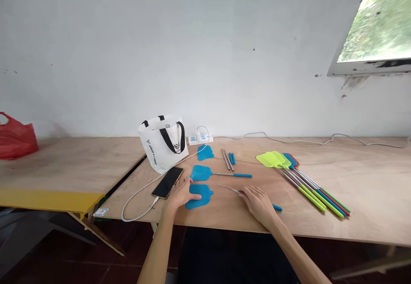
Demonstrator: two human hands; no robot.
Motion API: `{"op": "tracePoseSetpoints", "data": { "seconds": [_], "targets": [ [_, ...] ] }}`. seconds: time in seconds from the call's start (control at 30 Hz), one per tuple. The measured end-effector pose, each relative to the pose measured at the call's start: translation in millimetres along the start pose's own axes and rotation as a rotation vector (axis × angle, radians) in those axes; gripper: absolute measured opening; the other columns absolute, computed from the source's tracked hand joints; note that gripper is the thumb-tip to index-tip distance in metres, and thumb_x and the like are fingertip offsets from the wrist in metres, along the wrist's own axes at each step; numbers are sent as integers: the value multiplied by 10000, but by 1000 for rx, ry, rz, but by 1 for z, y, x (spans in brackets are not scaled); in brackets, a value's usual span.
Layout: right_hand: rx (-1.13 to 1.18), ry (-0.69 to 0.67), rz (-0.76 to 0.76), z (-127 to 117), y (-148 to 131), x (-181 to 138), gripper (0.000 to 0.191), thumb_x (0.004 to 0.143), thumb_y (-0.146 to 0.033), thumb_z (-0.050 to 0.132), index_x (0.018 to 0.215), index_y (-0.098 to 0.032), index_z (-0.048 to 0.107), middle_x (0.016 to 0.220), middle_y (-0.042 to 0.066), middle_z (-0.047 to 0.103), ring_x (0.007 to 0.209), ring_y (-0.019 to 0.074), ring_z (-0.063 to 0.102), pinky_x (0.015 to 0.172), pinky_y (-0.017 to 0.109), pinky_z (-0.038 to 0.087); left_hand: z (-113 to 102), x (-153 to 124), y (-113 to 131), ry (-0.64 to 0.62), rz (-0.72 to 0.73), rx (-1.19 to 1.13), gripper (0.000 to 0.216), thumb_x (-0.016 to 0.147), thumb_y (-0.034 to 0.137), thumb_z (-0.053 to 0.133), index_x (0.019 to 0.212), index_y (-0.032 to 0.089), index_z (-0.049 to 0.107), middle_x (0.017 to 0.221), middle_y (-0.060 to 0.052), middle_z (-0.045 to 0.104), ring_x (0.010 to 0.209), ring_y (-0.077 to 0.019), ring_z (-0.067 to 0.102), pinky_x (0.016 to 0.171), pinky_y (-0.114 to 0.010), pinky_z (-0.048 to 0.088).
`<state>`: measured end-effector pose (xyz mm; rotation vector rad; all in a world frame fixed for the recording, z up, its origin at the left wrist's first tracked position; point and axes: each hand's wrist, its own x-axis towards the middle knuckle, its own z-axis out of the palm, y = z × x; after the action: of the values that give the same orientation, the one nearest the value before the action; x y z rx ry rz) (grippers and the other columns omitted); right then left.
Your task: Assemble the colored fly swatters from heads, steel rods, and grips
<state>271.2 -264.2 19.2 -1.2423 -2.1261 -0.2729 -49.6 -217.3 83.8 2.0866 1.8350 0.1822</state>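
On the near part of the table, my left hand [181, 194] rests at the left edge of a loose blue fly swatter head [203, 201]. Its thumb lies across the mesh and its fingers are spread. My right hand [258, 205] is over a thin metal rod with a blue grip [277, 207], its fingers curled about the rod. The bare tip points left toward the swatter head, a gap between them. Just beyond lies a blue fly swatter [201, 173] with its rod and grip joined. The middle of the right hand's rod is hidden under the palm.
Farther back are another blue swatter head [205, 152], metal tubes [227, 160] and short blue grips [232, 158]. Several fly swatters [308, 185] lie at right. A phone [168, 182] on a white cable, a white bag [160, 147] and a power strip [201, 138] stand left and behind.
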Motion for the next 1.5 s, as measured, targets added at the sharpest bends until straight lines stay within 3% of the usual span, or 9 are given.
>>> {"op": "tracePoseSetpoints", "data": {
  "seconds": [0.1,0.17,0.43,0.6,0.87,1.0,1.2,1.33,1.5],
  "targets": [
    [47,-21,28,-3,0,1,224,1040,-229,413,929,-243,608,872,40,703,803,196,660,702,302,460,-1,-3,1,-23,-15,15,939,594,669,750,1359,178,514,1490,-231,450,1438,-455,343,1094,-523,337],
    [74,-37,45,-5,-2,1,244,1042,-219,381,944,-244,604,884,46,701,820,204,664,709,307,474,-3,-6,2,-56,2,26,994,540,672,783,1362,180,518,1487,-235,445,1438,-468,333,1098,-542,329],
    [84,-39,61,-6,-4,-1,264,1046,-234,357,1170,-255,589,988,52,691,905,213,673,708,309,512,-6,-9,1,-70,93,9,808,510,627,837,1137,195,565,1304,-197,565,1279,-444,503,1003,-451,421],
    [67,-27,58,-5,-3,-1,261,1037,-224,370,1151,-251,602,962,45,691,885,208,674,701,312,518,-7,-10,2,-94,102,-48,924,462,571,879,1226,198,518,1358,-177,530,1329,-424,462,1021,-424,420],
    [97,-45,79,-8,-5,0,266,1043,-232,364,1138,-243,612,953,48,685,875,205,663,716,308,511,-10,-11,0,-134,80,5,701,449,577,886,921,226,504,1179,-114,565,1112,-376,568,871,-392,466],
    [132,-72,84,-10,-4,0,302,1051,-247,350,1199,-253,613,981,55,682,903,207,659,738,307,514,-11,-7,0,-45,211,-204,581,588,473,847,978,230,492,1090,-54,609,1003,-298,610,829,-356,475],
    [128,-44,30,-13,-7,0,382,1071,-299,347,1355,-282,602,942,52,659,882,188,656,757,282,510,-8,1,8,246,365,-564,354,758,396,774,1022,229,608,1086,-36,657,1048,-262,610,916,-354,470],
    [101,9,15,-15,-8,-1,391,1080,-334,366,1368,-284,626,817,24,599,761,148,625,700,244,472,4,11,13,183,356,-872,413,760,466,801,1048,209,654,993,-38,673,937,-237,642,773,-303,516],
    [100,94,-23,-17,-8,-1,382,1077,-285,386,1373,-274,626,785,24,599,729,150,589,694,257,441,17,18,21,149,291,-1224,550,664,429,891,1070,214,588,862,7,653,808,-185,644,696,-264,525]
  ]
}}
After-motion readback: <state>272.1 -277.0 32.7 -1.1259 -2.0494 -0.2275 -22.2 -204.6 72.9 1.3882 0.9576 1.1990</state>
